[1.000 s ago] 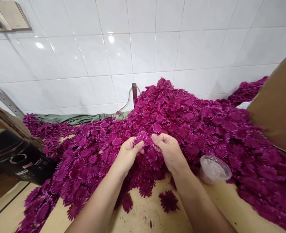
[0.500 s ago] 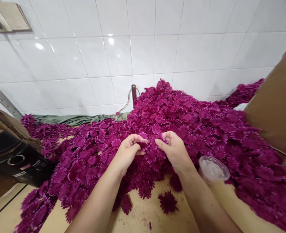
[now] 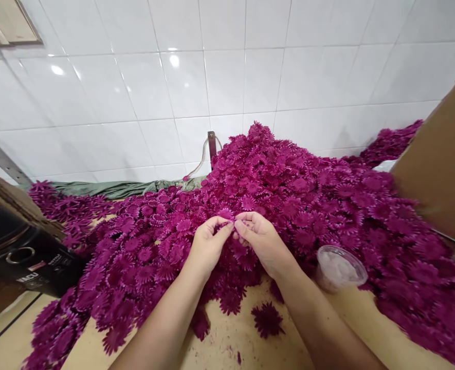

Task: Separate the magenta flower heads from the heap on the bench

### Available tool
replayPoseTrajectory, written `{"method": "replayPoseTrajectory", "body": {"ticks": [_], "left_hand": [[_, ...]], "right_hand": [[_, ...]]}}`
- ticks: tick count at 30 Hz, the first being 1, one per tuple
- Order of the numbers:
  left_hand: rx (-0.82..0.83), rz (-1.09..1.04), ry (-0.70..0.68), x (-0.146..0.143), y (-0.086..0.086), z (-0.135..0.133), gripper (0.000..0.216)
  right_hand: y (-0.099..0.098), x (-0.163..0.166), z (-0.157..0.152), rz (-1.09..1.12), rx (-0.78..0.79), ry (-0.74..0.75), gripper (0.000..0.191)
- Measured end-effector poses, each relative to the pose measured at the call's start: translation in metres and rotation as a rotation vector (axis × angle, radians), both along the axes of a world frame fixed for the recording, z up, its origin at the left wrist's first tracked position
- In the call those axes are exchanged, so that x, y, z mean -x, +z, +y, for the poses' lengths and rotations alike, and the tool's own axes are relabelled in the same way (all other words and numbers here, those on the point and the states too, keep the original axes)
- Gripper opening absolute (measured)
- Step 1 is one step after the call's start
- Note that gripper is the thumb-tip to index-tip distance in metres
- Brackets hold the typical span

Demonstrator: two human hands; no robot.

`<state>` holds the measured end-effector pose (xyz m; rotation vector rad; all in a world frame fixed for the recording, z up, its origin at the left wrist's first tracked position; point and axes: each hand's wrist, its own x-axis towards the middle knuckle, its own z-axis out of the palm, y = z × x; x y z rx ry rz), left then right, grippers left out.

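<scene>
A large heap of magenta artificial flower heads (image 3: 285, 174) covers much of the work surface. Over its front middle, my left hand (image 3: 211, 240) pinches a small magenta flower piece (image 3: 229, 218) between thumb and forefinger. My right hand (image 3: 258, 232) is pinched closed right beside it, the fingertips of both hands meeting. What exactly the right fingers grip is mostly hidden, though magenta shows between the fingertips. One loose flower head (image 3: 268, 319) lies on the tan board (image 3: 238, 344) below my wrists.
Right of my right forearm stands a clear plastic tub (image 3: 341, 267) with whitish contents. A black canister (image 3: 30, 257) is at the left, by a cardboard edge (image 3: 22, 205). A large cardboard piece (image 3: 439, 164) leans at right. White tiles (image 3: 227, 77) rise behind.
My hands were apart, each at the flowers; now they have come together and their fingertips meet. The view has shifted slightly.
</scene>
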<state>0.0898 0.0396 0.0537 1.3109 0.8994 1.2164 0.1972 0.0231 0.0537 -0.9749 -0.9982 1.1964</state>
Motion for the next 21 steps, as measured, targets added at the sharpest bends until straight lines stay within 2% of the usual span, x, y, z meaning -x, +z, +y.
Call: {"method": "replayPoseTrajectory", "body": {"ticks": [7, 11, 15, 21], "left_hand": [[0.123, -0.193, 0.227, 0.023, -0.001, 0.025, 0.034], [0.130, -0.123, 0.114, 0.026, 0.003, 0.020, 0.028], [0.148, -0.058, -0.007, 0.018, 0.007, 0.009, 0.022], [0.108, -0.010, -0.004, 0.015, 0.008, 0.007, 0.019]], "right_hand": [[0.000, -0.005, -0.018, -0.097, -0.045, 0.032, 0.024], [-0.001, -0.012, -0.015, -0.159, -0.054, 0.002, 0.025], [0.000, -0.012, -0.008, -0.286, -0.085, -0.024, 0.018], [-0.002, -0.012, -0.004, -0.357, -0.068, -0.037, 0.018]]}}
